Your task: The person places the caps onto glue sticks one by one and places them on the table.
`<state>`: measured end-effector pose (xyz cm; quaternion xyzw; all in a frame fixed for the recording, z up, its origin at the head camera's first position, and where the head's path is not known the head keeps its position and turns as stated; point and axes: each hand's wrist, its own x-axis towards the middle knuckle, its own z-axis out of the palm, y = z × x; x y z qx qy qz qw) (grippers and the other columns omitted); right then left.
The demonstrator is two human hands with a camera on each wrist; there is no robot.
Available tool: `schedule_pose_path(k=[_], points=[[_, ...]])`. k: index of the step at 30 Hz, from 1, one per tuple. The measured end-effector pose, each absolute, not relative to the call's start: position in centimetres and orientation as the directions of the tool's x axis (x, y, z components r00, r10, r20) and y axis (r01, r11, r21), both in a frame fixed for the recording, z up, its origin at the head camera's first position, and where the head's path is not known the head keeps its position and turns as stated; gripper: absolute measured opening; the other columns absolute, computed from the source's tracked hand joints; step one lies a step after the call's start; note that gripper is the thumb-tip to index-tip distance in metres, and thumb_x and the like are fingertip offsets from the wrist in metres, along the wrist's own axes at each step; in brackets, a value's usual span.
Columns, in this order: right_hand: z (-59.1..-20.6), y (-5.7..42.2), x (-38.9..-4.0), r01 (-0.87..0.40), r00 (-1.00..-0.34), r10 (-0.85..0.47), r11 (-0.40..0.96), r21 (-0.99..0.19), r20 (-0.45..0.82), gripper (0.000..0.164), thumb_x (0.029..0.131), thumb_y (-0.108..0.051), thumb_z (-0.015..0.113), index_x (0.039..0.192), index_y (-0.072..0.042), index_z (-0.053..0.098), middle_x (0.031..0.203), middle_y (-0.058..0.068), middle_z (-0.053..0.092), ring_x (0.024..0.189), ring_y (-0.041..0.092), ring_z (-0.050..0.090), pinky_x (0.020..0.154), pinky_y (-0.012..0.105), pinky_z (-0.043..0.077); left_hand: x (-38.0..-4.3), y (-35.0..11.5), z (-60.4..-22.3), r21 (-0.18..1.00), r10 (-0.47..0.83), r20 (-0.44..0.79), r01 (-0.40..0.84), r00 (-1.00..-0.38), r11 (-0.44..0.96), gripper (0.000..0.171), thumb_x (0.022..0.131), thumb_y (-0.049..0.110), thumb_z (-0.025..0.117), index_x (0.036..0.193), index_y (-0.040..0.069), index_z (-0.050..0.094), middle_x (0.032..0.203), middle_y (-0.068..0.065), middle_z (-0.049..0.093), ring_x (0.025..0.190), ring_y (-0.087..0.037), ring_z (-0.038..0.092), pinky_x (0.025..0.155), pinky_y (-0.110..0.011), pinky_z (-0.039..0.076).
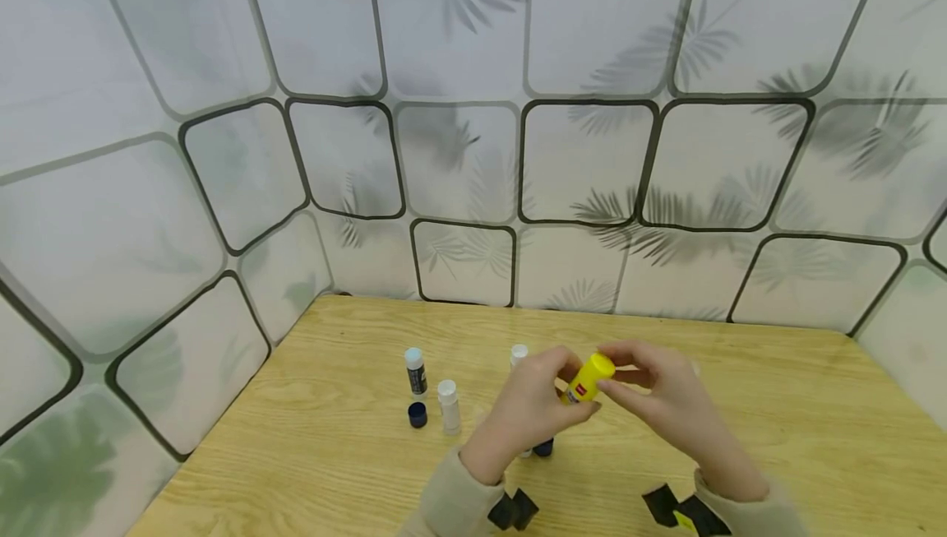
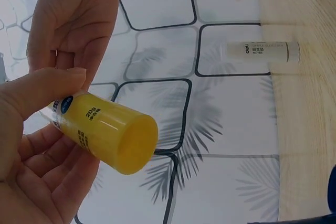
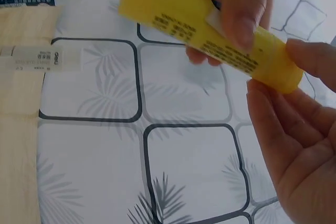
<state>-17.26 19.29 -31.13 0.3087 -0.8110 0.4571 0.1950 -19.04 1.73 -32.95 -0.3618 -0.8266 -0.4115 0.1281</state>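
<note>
A yellow glue stick (image 1: 585, 383) is held up above the table, tilted, its printed label showing in both wrist views. My left hand (image 1: 538, 393) grips its body between thumb and fingers. At the yellow cap end, my right hand (image 1: 662, 385) pinches with thumb and fingertips, as the right wrist view shows at the right hand's fingers (image 3: 278, 114). The bottom end of the glue stick (image 2: 137, 142) faces the left wrist camera, nothing covering it. Behind the left hand a white-topped glue stick (image 1: 519, 353) stands partly hidden.
To the left on the wooden table (image 1: 311, 438) stand a dark-labelled glue stick (image 1: 417, 377) and a white one (image 1: 449, 409). A dark blue cap (image 1: 418, 414) lies beside them. Another dark cap (image 1: 543, 447) shows below the left hand. Patterned cloth (image 1: 459, 159) hangs behind.
</note>
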Motion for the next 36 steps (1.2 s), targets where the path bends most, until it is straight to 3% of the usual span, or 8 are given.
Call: schedule_pose_path(k=[4, 8, 26, 36], points=[[-31.2, 18.3, -17.2, -0.596, -0.803, -0.241, 0.364, -0.716, 0.546, 0.032, 0.076, 0.006, 0.064, 0.105, 0.007, 0.053, 0.097, 0.013, 0.058, 0.084, 0.007, 0.057, 0.068, 0.024, 0.050, -19.0, 1.6, -33.0, 0.596, 0.428, 0.548, 0.695, -0.719, 0.403, 0.027, 0.071, 0.013, 0.074, 0.090, 0.009, 0.054, 0.082, 0.005, 0.056, 0.075, 0.000, 0.052, 0.058, -0.007, 0.042], [-31.4, 17.6, -17.0, -0.559, -0.828, -0.190, 0.352, -0.751, 0.527, 0.032, 0.077, 0.003, 0.065, 0.106, 0.004, 0.052, 0.096, 0.012, 0.058, 0.084, 0.008, 0.057, 0.069, 0.024, 0.049, -19.1, 1.6, -33.0, 0.564, 0.388, 0.602, 0.716, -0.698, 0.412, 0.025, 0.073, 0.014, 0.073, 0.088, 0.010, 0.054, 0.082, 0.003, 0.057, 0.076, -0.002, 0.053, 0.058, -0.008, 0.042], [-31.7, 17.2, -17.1, -0.553, -0.829, -0.161, 0.386, -0.738, 0.536, 0.030, 0.076, 0.002, 0.067, 0.102, 0.001, 0.053, 0.094, 0.010, 0.060, 0.083, 0.009, 0.058, 0.067, 0.022, 0.049, -19.2, 1.6, -33.1, 0.522, 0.392, 0.619, 0.730, -0.680, 0.441, 0.024, 0.074, 0.015, 0.072, 0.090, 0.010, 0.055, 0.081, 0.004, 0.056, 0.073, -0.001, 0.052, 0.059, -0.009, 0.042], [-31.4, 19.0, -17.5, -0.542, -0.828, -0.110, 0.408, -0.734, 0.550, 0.032, 0.074, 0.007, 0.066, 0.103, 0.005, 0.051, 0.092, 0.015, 0.060, 0.079, 0.005, 0.058, 0.063, 0.020, 0.049, -19.3, 1.3, -32.7, 0.527, 0.422, 0.547, 0.689, -0.723, 0.497, 0.025, 0.073, 0.016, 0.073, 0.090, 0.010, 0.055, 0.084, 0.003, 0.056, 0.079, -0.005, 0.054, 0.060, -0.011, 0.042]])
